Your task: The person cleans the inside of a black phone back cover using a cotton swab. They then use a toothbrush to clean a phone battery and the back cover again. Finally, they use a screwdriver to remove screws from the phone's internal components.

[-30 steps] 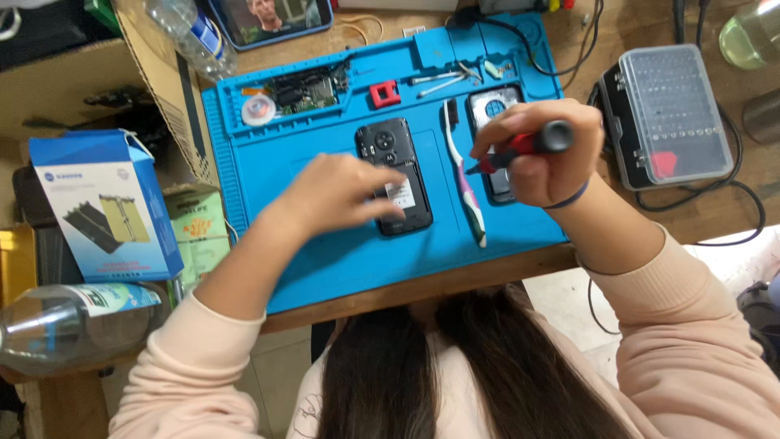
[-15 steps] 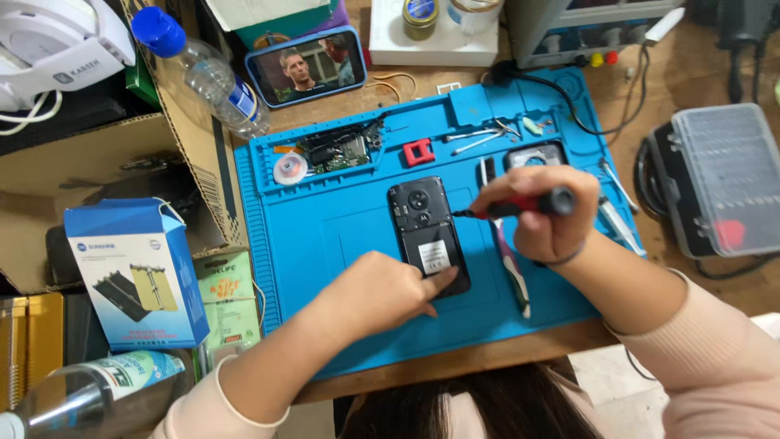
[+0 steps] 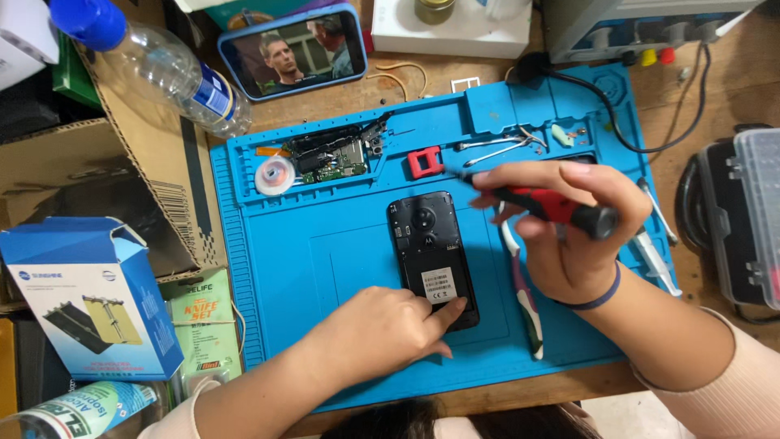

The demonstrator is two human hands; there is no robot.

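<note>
A black phone [image 3: 431, 252] lies back-up on a blue work mat [image 3: 325, 268]. My left hand [image 3: 382, 329] rests on the mat, its fingertips pressing the phone's lower right corner. My right hand [image 3: 569, 228] grips a red-and-black screwdriver [image 3: 552, 207], whose tip points left, above the mat just right of the phone's top edge. A toothbrush-like tool [image 3: 524, 293] lies on the mat under my right hand.
The mat's top tray holds a circuit board [image 3: 333, 158], a tape roll [image 3: 275, 175], a red block [image 3: 425, 162] and tweezers [image 3: 496, 148]. A playing phone [image 3: 292, 50], bottle [image 3: 154, 65], blue box [image 3: 89, 297] and bit case [image 3: 751, 219] surround it.
The view has moved closer and lower over the mat. My left hand slid from the phone's middle to its lower corner, and my right hand brought the screwdriver near the phone's top.
</note>
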